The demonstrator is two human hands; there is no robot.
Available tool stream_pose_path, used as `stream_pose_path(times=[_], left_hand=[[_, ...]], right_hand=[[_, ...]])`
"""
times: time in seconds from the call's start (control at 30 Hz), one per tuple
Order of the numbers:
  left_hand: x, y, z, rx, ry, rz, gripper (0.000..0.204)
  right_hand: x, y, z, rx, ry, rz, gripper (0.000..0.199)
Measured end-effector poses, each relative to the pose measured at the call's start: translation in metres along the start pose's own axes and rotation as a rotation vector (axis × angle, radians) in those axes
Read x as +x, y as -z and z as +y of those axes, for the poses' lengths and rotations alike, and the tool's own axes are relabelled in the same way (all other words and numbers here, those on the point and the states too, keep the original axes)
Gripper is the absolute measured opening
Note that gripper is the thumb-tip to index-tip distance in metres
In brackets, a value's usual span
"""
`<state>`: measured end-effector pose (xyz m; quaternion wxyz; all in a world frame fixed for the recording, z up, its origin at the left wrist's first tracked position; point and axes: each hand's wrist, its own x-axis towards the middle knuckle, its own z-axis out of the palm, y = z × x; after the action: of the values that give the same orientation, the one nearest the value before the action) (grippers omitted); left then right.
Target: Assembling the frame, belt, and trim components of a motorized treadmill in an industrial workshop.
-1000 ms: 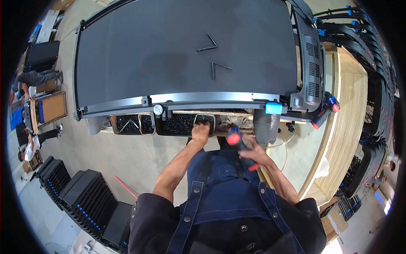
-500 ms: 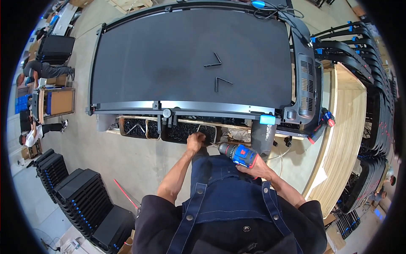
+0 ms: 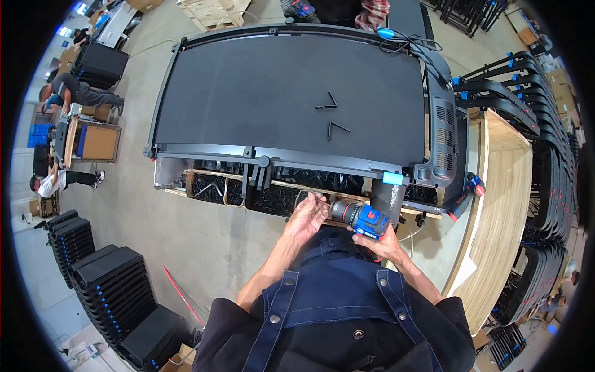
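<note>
The right hand grips a blue drill tight — it sits at the hand's 11 o'clock. The left hand pinches its tip (maybe a screw; too small to tell). Keep the drill straight and steady — go slow.

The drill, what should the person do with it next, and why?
Probably steady the bit, then bring it to the frame. The right hand grips the blue drill, pointing left, and the left hand has its fingertips at the drill's tip, over the wooden tray of dark screws, below the treadmill deck.
</note>
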<state>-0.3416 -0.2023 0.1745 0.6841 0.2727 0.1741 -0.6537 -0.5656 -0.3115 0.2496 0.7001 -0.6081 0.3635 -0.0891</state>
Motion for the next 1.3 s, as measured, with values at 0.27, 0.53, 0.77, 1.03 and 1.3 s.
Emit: stream_pose_path(times=[0.27,0.53,0.77,1.03,1.3], left_hand=[[-0.008,-0.040,0.007,0.266,-0.097,0.046,0.026],[0.004,-0.086,0.025,0.823,-0.210,0.072,0.037],[0.061,-0.128,0.054,1.746,-0.985,0.234,0.038],[0.090,-0.144,0.045,2.025,-1.046,0.181,0.017],[0.079,-0.163,0.009,2.227,-0.629,0.119,0.021]], right_hand=[[-0.004,0.017,-0.005,-0.200,0.051,0.018,0.034],[-0.004,0.025,-0.033,0.159,-0.030,0.040,0.037],[0.001,0.029,-0.034,0.391,0.073,0.215,0.039],[-0.018,0.051,-0.017,0.431,0.140,0.345,0.038],[-0.041,0.067,0.001,0.513,0.134,0.420,0.048]])
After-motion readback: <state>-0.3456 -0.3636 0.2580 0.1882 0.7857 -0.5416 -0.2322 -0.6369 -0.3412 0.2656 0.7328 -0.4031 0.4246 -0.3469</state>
